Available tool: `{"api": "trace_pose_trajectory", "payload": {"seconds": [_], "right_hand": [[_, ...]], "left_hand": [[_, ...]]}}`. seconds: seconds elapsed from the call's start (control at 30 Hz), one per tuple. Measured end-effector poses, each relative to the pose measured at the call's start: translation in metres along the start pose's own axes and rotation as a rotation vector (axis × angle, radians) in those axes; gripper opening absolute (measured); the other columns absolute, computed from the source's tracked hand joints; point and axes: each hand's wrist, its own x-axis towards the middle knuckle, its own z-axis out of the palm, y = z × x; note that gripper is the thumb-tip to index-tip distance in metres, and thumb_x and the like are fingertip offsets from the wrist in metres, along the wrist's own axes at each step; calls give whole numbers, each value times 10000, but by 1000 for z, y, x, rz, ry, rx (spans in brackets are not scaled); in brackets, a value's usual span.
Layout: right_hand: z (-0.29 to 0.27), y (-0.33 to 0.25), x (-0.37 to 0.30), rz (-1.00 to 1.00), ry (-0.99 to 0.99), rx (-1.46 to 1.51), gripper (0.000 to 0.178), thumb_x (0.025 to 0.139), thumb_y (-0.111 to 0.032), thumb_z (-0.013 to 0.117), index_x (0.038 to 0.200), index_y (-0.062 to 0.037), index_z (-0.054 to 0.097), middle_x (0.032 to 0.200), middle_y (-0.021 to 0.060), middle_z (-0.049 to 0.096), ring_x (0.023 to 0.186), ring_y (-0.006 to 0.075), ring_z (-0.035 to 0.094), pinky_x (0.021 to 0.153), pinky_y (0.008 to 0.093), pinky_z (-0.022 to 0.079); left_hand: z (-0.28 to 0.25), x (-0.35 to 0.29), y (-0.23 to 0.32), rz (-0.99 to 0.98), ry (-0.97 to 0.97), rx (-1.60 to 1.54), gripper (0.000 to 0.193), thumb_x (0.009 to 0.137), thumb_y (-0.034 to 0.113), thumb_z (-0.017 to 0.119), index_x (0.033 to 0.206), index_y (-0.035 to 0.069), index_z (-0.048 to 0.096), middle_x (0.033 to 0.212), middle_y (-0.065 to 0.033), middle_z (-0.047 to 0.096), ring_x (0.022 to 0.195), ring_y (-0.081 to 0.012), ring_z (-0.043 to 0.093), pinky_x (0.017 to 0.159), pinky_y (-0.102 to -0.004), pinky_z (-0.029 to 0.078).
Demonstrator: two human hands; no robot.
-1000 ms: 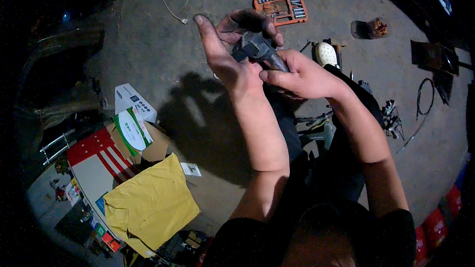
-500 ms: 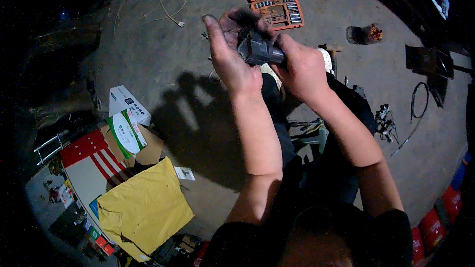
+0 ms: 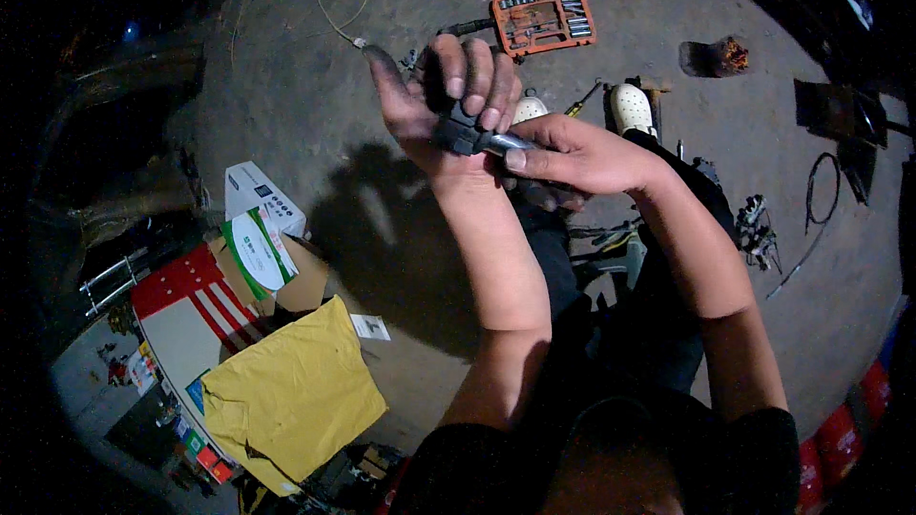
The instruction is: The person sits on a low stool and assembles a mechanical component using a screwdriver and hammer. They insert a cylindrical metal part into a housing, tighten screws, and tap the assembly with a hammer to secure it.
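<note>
Near the middle of the frame, the left hand point(image 3: 420, 133) is half closed, palm turned up, its fingers curled down onto the blocky head of a dark metal part point(image 3: 461, 136), the thumb standing free. The right hand point(image 3: 587, 154) is closed round the part's shiny shank, thumb along it.

At lower left, a creased yellow envelope point(image 3: 296, 391) lies on a white surface with red stripes point(image 3: 196, 300). Above the envelope are an opened cardboard box point(image 3: 307, 286), a green-and-white packet point(image 3: 258, 253) and a white box point(image 3: 258, 181); the last two carry print too small to read.

The grey concrete floor point(image 3: 286, 86) looks stained and scuffed, sinking into darkness at the frame's edges. On it, a pale cable point(image 3: 324, 14) loops at upper left, and an open orange socket case point(image 3: 549, 46) lies at upper centre.
</note>
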Motion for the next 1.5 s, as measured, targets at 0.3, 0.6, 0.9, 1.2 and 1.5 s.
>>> {"api": "trace_pose_trajectory", "payload": {"seconds": [0.3, 0.6, 0.9, 1.2, 1.5], "right_hand": [[-4, 7, 7, -281, 573, -390, 349, 849, -297, 629, 894, 43, 566, 668, 167, 563, 625, 240, 556, 589, 376, 432], [-2, 4, 5, -292, 196, 319, 396, 915, -292, 559, 1147, 16, 466, 846, 91, 587, 687, 163, 573, 655, 279, 472], [10, 10, 10, -290, 313, 207, 331, 964, -308, 471, 1101, -8, 506, 682, -20, 512, 515, 46, 437, 437, 212, 353], [11, 12, 17, -534, 481, -17, 335, 956, -315, 486, 1078, -7, 532, 710, -16, 529, 580, 56, 464, 500, 238, 377], [4, 15, 12, -279, 461, 67, 327, 950, -306, 493, 1019, 8, 555, 696, 18, 538, 606, 81, 474, 533, 267, 402]], "left_hand": [[3, 4, -15, 130, 509, 791, 605, 936, 504, 367, 1129, -42, 544, 1068, -186, 619, 968, -305, 615, 849, -411, 490], [2, 0, -21, 84, 512, 894, 478, 955, 412, 439, 1138, -19, 537, 972, -150, 636, 836, -222, 630, 759, -328, 517], [-8, 0, -21, 93, 283, 487, 547, 916, 524, 421, 1104, 22, 534, 888, -125, 614, 788, -250, 587, 771, -369, 479], [-14, 0, -23, 215, 179, 602, 572, 833, 542, 575, 1030, 4, 570, 942, -115, 609, 855, -226, 592, 813, -340, 476], [-11, 0, -14, 399, 83, 1128, 311, 801, 131, 685, 1051, -41, 616, 1063, -133, 631, 992, -217, 597, 866, -315, 463]]}}
